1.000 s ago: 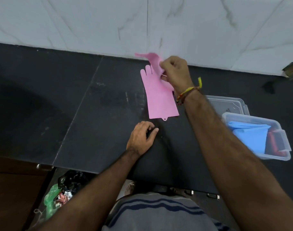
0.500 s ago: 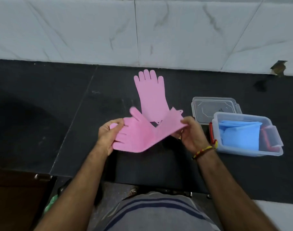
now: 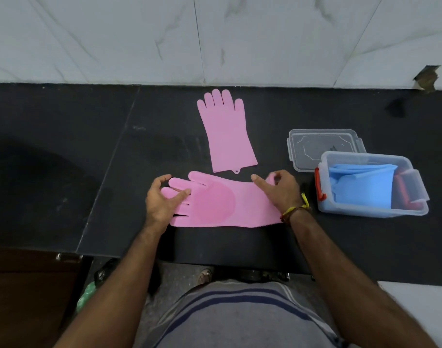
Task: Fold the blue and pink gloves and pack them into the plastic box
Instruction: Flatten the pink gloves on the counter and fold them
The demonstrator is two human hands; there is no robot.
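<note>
Glove: a flat pink silicone glove [image 3: 222,202] is laid sideways near the front edge, just below a matching pink glove [image 3: 226,136]
Grip: fingertips are pinched by the left hand [image 3: 162,202], the cuff corner by the right hand [image 3: 280,192]
Handling: judged light, floppy, grippy; best taken at both ends
Box: a clear plastic box [image 3: 370,210] with folded blue gloves [image 3: 363,184] is set at the right
Surface: black stone counter [image 3: 64,159], white marble wall [image 3: 114,33] behind

**The tally**

I count two pink gloves: a far glove [image 3: 227,136] and a near glove [image 3: 215,202]. There is one box [image 3: 370,210] and one lid [image 3: 315,146]. The blue gloves [image 3: 360,187] are a folded stack, and I cannot tell how many. My hands make two: left hand [image 3: 162,202] and right hand [image 3: 282,192].
</note>
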